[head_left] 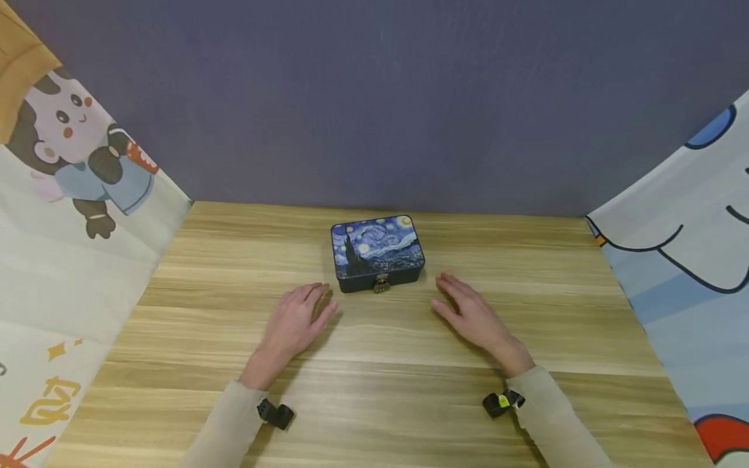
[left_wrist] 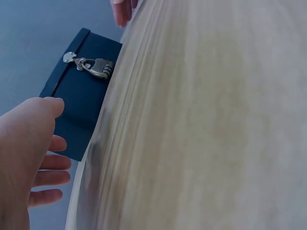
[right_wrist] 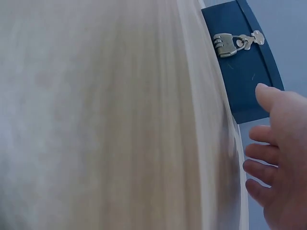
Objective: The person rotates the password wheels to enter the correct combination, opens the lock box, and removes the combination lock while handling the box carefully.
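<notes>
A closed dark-blue box (head_left: 379,250) with a starry-night painting on its lid sits toward the back of the table. On its front hangs a small combination padlock (head_left: 381,283), seen with its number dials and latch in both wrist views (left_wrist: 100,68). My left hand (head_left: 295,322) is just left of the box's front corner, fingers relaxed, holding nothing. To the right of the box lies my right hand (head_left: 471,315), thumb and fingers loosely apart, also holding nothing. Both hands are a short way from the box in the head view.
The wooden table (head_left: 374,390) runs back to a dark grey-blue panel (head_left: 374,104). Cartoon-printed sheets stand along the left (head_left: 70,260) and right sides. Each sleeve carries a small black wrist camera (head_left: 275,414).
</notes>
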Demonstrator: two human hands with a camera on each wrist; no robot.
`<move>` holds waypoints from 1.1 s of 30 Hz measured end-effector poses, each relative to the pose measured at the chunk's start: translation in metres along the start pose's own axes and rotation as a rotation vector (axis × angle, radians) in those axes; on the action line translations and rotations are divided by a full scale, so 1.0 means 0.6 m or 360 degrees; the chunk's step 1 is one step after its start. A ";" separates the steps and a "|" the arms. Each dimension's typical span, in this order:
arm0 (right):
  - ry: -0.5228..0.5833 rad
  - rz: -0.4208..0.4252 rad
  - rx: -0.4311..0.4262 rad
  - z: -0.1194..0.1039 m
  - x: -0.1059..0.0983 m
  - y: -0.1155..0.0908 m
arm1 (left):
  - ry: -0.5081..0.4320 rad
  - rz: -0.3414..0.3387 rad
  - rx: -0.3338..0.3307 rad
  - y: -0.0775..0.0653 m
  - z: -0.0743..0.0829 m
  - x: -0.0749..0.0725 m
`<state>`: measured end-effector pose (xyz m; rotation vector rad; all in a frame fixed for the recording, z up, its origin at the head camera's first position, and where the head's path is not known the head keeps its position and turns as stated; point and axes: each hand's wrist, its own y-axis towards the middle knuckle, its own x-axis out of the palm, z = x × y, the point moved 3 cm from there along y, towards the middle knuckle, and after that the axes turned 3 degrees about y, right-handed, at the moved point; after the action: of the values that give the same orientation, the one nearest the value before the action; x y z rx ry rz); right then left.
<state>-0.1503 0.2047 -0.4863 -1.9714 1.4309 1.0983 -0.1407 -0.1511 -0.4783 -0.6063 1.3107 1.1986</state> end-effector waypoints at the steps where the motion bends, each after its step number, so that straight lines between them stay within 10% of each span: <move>1: 0.0001 0.0000 0.0001 -0.001 0.000 0.000 | -0.0001 -0.0005 -0.0003 0.000 0.001 -0.001; 33: 0.0056 0.0052 -0.0077 -0.028 0.017 0.020 | -0.0048 0.0085 0.0157 0.017 0.041 0.007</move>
<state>-0.1543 0.1822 -0.4840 -2.0169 1.4728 1.1278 -0.1410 -0.1247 -0.4736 -0.4832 1.3596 1.1747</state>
